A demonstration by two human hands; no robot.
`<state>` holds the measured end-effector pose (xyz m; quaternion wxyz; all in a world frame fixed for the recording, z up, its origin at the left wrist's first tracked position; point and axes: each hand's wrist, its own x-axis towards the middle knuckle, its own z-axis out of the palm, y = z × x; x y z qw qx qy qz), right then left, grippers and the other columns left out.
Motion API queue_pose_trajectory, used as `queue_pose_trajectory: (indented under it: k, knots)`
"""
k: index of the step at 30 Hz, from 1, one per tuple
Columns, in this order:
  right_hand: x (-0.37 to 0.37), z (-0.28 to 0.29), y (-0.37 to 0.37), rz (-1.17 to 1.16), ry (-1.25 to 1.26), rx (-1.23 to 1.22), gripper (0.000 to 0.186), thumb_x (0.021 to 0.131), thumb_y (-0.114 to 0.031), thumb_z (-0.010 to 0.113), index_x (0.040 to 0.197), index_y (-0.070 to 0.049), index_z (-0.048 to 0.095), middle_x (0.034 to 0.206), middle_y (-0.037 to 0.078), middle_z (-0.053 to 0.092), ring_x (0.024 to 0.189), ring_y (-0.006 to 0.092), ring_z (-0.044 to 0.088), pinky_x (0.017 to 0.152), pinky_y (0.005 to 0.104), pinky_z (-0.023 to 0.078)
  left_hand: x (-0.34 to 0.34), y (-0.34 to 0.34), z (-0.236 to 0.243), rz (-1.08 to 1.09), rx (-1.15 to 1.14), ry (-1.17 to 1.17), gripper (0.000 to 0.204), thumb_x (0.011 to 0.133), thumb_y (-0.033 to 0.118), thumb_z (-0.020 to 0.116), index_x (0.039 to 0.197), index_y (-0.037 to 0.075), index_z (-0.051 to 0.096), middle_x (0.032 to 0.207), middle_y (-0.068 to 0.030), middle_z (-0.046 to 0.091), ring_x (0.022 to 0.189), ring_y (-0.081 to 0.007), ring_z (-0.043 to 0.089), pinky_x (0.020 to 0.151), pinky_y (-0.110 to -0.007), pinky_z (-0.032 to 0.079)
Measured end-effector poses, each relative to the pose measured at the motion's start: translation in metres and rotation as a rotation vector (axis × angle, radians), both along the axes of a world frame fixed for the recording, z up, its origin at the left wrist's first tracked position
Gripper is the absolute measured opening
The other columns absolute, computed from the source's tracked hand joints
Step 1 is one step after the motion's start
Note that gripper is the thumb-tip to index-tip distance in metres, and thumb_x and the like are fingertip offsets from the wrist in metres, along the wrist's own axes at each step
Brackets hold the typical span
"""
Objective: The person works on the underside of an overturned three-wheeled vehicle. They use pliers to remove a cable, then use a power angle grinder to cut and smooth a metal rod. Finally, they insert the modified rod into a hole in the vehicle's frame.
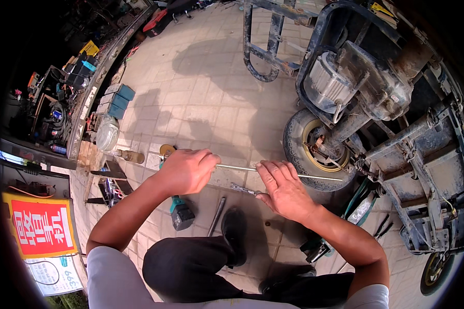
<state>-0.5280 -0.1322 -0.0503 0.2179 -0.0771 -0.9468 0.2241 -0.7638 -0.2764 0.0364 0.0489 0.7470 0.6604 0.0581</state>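
Observation:
A thin, straight metal rod [322,177] runs between my hands and sticks out past the right one. My left hand [189,171] is closed around its left end. Across its middle lie the fingers of my right hand [283,189], with the rod passing beneath them and the thumb held apart. Beside that thumb is a small silver wrench [244,189]; whether they touch I cannot tell. Below my left hand a teal and black power tool [182,213] rests on the paving, partly hidden by the hand. A dark metal bar [216,216] lies near my shoe.
A tipped vehicle frame with a motor housing [327,82] and a tyre [296,136] stands at the right. More tools [363,208] lie beneath it. On the left are teal-grey boxes [116,100], a clear plastic container [107,133], a cluttered bench [62,110] and a red-yellow sign [41,226].

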Motion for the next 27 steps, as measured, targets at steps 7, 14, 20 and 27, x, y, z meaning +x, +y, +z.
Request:
queue_pose_trajectory:
  k: [7,14,20,27]
  knots:
    - [0.057,-0.020,0.025,0.086,-0.412,-0.902,0.029,0.099,-0.028,0.051,0.100,-0.001,0.060,0.074,0.016,0.058,0.067,0.0281,0.056,0.068,0.0391,0.046,0.045,0.042,-0.009,-0.273,-0.101,0.090,0.023,0.077,0.012,0.067,0.098,0.008,0.061,0.097,-0.0074,0.060,0.091,-0.0230,0.061,0.077,-0.035,0.049]
    - [0.144,-0.036,0.025,-0.245,-0.415,-1.321,0.039,0.104,-0.031,0.042,0.097,0.002,0.063,0.062,-0.002,0.045,0.054,0.0080,0.038,0.050,0.0230,0.031,0.034,0.055,-0.081,0.460,-0.079,-1.623,0.041,0.099,0.026,0.054,0.134,0.005,0.047,0.134,-0.0122,0.053,0.113,-0.0227,0.056,0.102,-0.040,0.043]
    - [0.169,-0.039,0.028,-0.272,-0.377,-1.421,0.034,0.099,-0.032,0.053,0.093,0.000,0.062,0.066,0.003,0.055,0.055,0.0101,0.047,0.051,0.0240,0.038,0.065,0.086,-0.089,0.356,-0.188,-1.895,0.033,0.099,0.018,0.054,0.129,0.003,0.054,0.129,-0.0136,0.057,0.114,-0.0214,0.056,0.101,-0.043,0.046]
    - [0.184,-0.035,0.022,-0.372,-0.333,-1.154,0.028,0.098,-0.027,0.059,0.089,-0.001,0.057,0.070,0.001,0.056,0.060,0.0074,0.050,0.053,0.0231,0.040,0.079,0.094,-0.105,0.472,-0.232,-1.711,0.025,0.097,0.011,0.057,0.120,0.003,0.062,0.120,-0.0130,0.063,0.107,-0.0186,0.061,0.093,-0.037,0.054]
